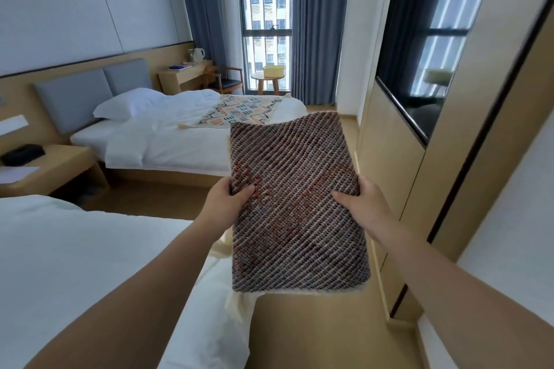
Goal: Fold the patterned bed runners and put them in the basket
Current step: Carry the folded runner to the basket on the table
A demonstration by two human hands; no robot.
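I hold a folded bed runner (295, 204) flat in front of me, its woven brown and orange underside facing up and cream tassels hanging from its near edge. My left hand (226, 199) grips its left edge and my right hand (361, 199) grips its right edge, thumbs on top. A second patterned runner (239, 111), cream with orange and black shapes, lies spread across the foot of the far bed (168, 141). A pale yellow basket (273, 71) stands on a small round table (263, 79) by the window.
The near bed (75, 263) with white bedding fills the lower left. A wooden nightstand (51, 168) sits between the beds. A wood-floored aisle (314, 332) runs toward the window, with a cabinet wall and a dark screen (425, 48) on the right. A desk (183, 75) and chair (227, 79) stand at the back.
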